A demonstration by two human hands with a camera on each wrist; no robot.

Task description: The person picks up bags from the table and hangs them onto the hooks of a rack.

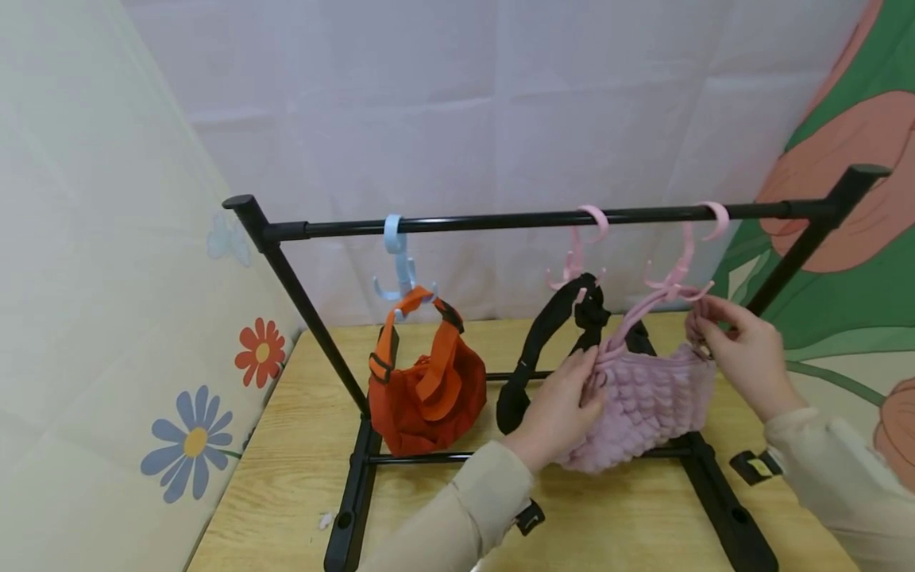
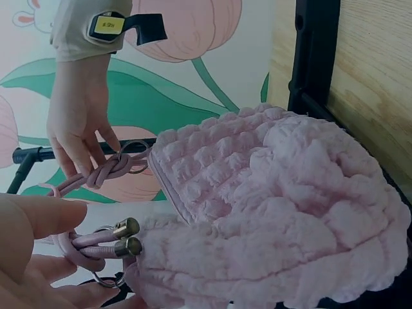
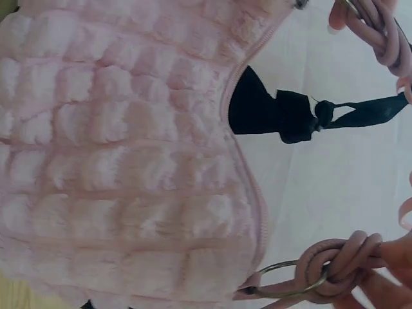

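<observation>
A pink quilted plush handbag (image 1: 646, 397) hangs by its cord strap (image 1: 636, 318) at the right-hand pink hook (image 1: 675, 274). My left hand (image 1: 561, 409) pinches the knotted cord at the bag's left end, beside a metal ring and brass-coloured cord tips (image 2: 127, 237). At the other end, my right hand (image 1: 750, 353) holds the strap's other knot (image 3: 341, 264), close to a metal ring (image 3: 283, 273). The bag's zipped top edge (image 3: 235, 109) dips between the two knots.
A black rack (image 1: 493, 220) stands on the wooden table (image 1: 286, 453). An orange bag (image 1: 429, 397) hangs from a blue hook (image 1: 400, 262) at left. Just left of the pink bag, a black bag (image 1: 539, 334) hangs from another pink hook (image 1: 575, 254).
</observation>
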